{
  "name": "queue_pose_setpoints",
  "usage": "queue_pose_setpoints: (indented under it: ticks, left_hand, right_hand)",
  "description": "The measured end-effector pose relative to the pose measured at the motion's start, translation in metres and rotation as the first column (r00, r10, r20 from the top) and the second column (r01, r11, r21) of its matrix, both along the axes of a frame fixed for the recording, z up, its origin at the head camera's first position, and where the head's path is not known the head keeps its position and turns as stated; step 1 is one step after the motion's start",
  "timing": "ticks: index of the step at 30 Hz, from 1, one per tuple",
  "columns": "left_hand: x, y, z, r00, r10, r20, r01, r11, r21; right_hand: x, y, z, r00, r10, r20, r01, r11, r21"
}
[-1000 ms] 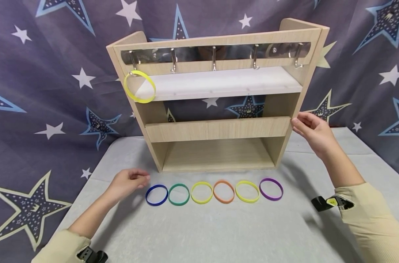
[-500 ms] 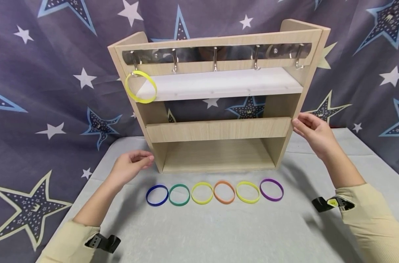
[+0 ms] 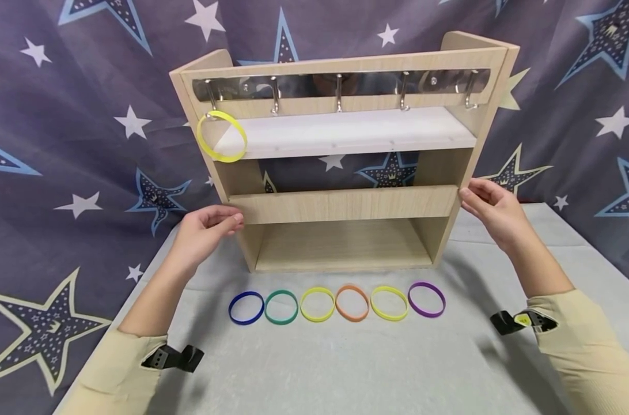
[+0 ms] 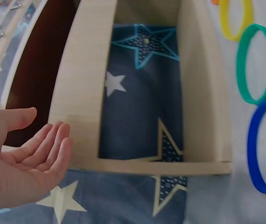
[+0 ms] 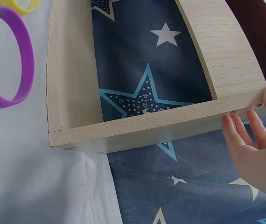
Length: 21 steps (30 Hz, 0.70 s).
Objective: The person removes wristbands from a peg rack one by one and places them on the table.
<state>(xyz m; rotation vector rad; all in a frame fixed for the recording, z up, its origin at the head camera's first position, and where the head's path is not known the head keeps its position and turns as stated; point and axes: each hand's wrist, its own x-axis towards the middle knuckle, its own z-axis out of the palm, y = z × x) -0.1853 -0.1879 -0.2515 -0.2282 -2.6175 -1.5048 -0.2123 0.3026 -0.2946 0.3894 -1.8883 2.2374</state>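
A light wooden shelf rack stands on the grey table, with a metal rail of hooks along its top. A yellow band hangs from the leftmost hook. Several bands lie in a row before the rack: blue, green, yellow, orange, yellow and purple. My left hand is open, fingers straight, right beside the rack's left side panel. My right hand lays straight fingers on the right side panel.
A purple star-printed cloth hangs behind and around the table. Black straps sit on both wrists. The rack's lower compartment holds nothing. Bare table lies in front of the row of bands.
My left hand has risen from the table beside the blue band to the rack's left side. The right hand and the bands have stayed put.
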Motion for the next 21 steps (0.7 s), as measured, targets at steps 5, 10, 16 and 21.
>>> queue_pose_setpoints:
  ticks: [5, 10, 16, 21]
  left_hand:
    - [-0.001, 0.009, 0.010, 0.999, 0.018, -0.028, -0.017, 0.999, 0.029]
    - [-0.002, 0.016, 0.016, 0.998, 0.041, -0.048, -0.037, 0.996, 0.081]
    - [-0.004, 0.022, 0.023, 0.995, 0.069, -0.072, -0.055, 0.982, 0.179]
    - [-0.006, 0.028, 0.029, 0.992, 0.091, -0.088, -0.056, 0.938, 0.341]
  right_hand:
    - [0.000, -0.001, 0.000, 1.000, 0.001, -0.001, -0.001, 1.000, 0.010]
    - [-0.001, -0.002, 0.000, 1.000, 0.004, -0.014, -0.004, 1.000, 0.014]
    - [0.000, -0.001, -0.001, 1.000, -0.001, -0.011, 0.001, 1.000, 0.022]
    - [-0.001, -0.001, -0.001, 1.000, -0.015, -0.005, 0.015, 0.999, 0.034]
